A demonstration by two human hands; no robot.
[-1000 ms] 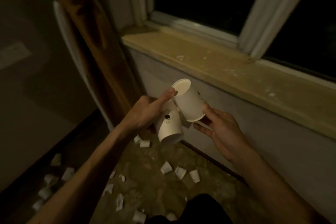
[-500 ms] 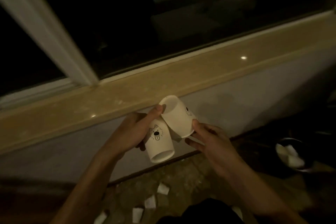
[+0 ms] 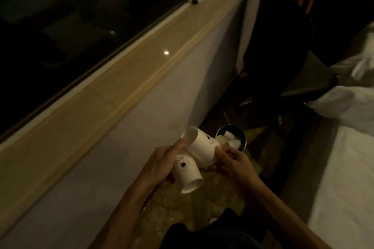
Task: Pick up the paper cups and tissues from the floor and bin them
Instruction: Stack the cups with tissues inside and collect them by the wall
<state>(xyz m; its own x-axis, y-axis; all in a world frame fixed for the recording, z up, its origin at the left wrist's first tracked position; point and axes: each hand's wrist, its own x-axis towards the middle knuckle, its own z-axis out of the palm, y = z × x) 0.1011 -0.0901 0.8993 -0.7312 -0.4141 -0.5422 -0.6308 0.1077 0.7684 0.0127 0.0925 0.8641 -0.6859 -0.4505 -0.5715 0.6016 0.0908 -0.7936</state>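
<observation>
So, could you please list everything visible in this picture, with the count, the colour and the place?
lower paper cup: 1, white with a drawn dog face, in the left hand
upper paper cup: 1, white with a small drawn face, in the right hand
bin: 1, dark, on the floor beyond the cups
tissues: a few, white, inside the bin
window sill: 1, beige, under the dark window
wall: 1, pale grey, below the sill
chair: 1, black, upper right
bedding: white, right edge
floor: mottled brown, under the hands
left hand: 1, grips the lower cup
right hand: 1, pinches the upper cup
</observation>
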